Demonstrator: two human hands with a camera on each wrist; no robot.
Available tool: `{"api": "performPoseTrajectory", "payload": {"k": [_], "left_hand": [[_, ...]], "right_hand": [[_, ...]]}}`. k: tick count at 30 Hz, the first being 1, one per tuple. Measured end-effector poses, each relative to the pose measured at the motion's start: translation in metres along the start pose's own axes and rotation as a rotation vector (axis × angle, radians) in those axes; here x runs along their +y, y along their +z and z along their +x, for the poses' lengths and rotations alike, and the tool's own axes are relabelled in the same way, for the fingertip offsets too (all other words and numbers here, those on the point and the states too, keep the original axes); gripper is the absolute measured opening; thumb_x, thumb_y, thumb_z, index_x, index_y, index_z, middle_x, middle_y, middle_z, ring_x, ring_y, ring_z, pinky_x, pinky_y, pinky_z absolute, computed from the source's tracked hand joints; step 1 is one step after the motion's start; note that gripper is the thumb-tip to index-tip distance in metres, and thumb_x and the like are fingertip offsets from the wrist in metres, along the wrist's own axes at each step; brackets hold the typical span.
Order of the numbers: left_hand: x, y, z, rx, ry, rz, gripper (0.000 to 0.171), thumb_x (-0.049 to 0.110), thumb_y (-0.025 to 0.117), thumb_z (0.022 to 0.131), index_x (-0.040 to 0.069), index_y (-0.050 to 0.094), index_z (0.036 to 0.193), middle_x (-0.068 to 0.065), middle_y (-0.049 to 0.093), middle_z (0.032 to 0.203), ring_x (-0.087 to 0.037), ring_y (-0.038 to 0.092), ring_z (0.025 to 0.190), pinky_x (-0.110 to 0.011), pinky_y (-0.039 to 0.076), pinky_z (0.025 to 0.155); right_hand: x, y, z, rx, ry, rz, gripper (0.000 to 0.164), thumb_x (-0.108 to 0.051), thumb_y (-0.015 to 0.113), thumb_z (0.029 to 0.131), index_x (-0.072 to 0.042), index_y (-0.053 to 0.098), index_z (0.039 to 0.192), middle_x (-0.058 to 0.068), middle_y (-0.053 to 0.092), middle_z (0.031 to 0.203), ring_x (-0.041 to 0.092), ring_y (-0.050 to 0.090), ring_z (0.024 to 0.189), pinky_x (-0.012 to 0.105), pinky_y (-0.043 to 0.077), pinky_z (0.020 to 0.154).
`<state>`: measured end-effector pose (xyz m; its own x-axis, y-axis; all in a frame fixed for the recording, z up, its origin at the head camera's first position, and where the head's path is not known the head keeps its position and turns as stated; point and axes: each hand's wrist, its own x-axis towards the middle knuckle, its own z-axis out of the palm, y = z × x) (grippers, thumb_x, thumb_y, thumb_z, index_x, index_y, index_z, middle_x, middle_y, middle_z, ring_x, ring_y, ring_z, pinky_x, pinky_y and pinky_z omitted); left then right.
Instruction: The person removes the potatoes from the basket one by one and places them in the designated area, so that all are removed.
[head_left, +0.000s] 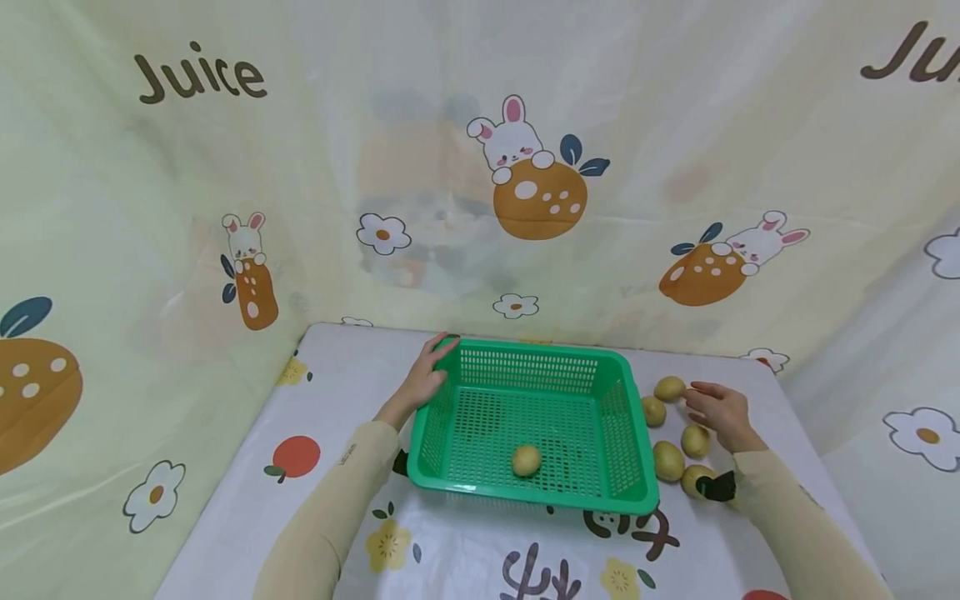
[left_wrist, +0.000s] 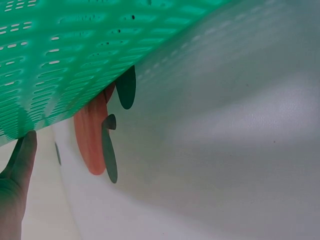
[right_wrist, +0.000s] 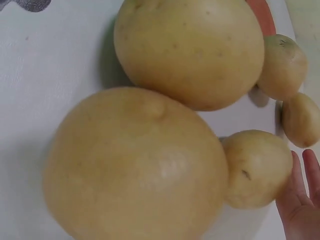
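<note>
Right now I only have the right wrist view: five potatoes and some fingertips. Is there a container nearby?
Observer: Yes, a green basket stands just left of the loose potatoes.
Operator: Anything in it?
Observer: A single potato, near the basket's front wall.
Operator: Where's the left hand?
Observer: The left hand touches the basket's far left corner, fingers on the rim.

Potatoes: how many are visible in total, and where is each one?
6. One potato lies inside the green basket. Five lie right of it. The right hand may hide more.
</note>
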<state>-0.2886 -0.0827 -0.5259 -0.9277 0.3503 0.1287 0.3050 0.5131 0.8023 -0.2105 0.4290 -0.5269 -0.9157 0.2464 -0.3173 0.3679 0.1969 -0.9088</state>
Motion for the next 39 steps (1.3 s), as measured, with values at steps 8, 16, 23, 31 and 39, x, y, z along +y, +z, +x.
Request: {"api": "performPoseTrajectory", "payload": {"k": [8, 16, 23, 31, 39], "left_hand": [[0.0, 0.0, 0.0, -0.008, -0.003, -0.001, 0.071, -0.004, 0.043, 0.084, 0.01, 0.037, 0.153, -0.011, 0.018, 0.162, -0.034, 0.016, 0.148, -0.056, 0.022, 0.114], [0.0, 0.0, -0.001, 0.008, 0.011, -0.009, 0.07, -0.005, 0.042, 0.083, 0.005, 0.038, 0.152, -0.016, 0.019, 0.161, -0.036, 0.017, 0.148, -0.058, 0.022, 0.114], [0.0, 0.0, -0.001, 0.004, 0.01, -0.003, 0.069, -0.005, 0.043, 0.083, 0.005, 0.037, 0.152, -0.014, 0.019, 0.161, -0.035, 0.017, 0.148, -0.057, 0.021, 0.114], [0.001, -0.001, -0.001, 0.009, 0.019, -0.011, 0.07, -0.005, 0.042, 0.082, 0.005, 0.038, 0.151, -0.016, 0.02, 0.161, -0.037, 0.018, 0.147, -0.058, 0.022, 0.114], [0.001, 0.001, -0.001, -0.001, 0.007, -0.038, 0.07, -0.005, 0.042, 0.083, 0.004, 0.037, 0.152, -0.013, 0.018, 0.162, -0.037, 0.015, 0.148, -0.06, 0.02, 0.114]], "right_hand": [[-0.012, 0.004, -0.002, -0.008, -0.076, -0.016, 0.063, -0.026, 0.063, 0.096, 0.01, 0.04, 0.142, -0.022, 0.062, 0.085, 0.0, 0.066, 0.085, 0.034, 0.055, 0.085], [-0.044, 0.022, -0.011, -0.278, -0.174, -0.012, 0.052, -0.026, 0.059, 0.099, 0.006, 0.047, 0.139, -0.018, 0.069, 0.099, 0.005, 0.069, 0.096, 0.042, 0.052, 0.091], [-0.058, 0.043, -0.012, -0.35, -0.256, -0.108, 0.059, -0.03, 0.055, 0.101, 0.009, 0.042, 0.143, 0.028, 0.051, 0.14, 0.013, 0.067, 0.106, 0.051, 0.047, 0.095], [-0.078, 0.06, -0.022, -0.229, -0.295, -0.072, 0.055, -0.028, 0.056, 0.1, 0.008, 0.046, 0.141, 0.028, 0.052, 0.137, 0.017, 0.068, 0.105, 0.034, 0.054, 0.087], [-0.09, 0.084, -0.028, -0.381, -0.291, -0.023, 0.056, -0.025, 0.06, 0.099, 0.01, 0.046, 0.141, 0.03, 0.052, 0.137, 0.028, 0.064, 0.115, 0.047, 0.049, 0.095]]}}
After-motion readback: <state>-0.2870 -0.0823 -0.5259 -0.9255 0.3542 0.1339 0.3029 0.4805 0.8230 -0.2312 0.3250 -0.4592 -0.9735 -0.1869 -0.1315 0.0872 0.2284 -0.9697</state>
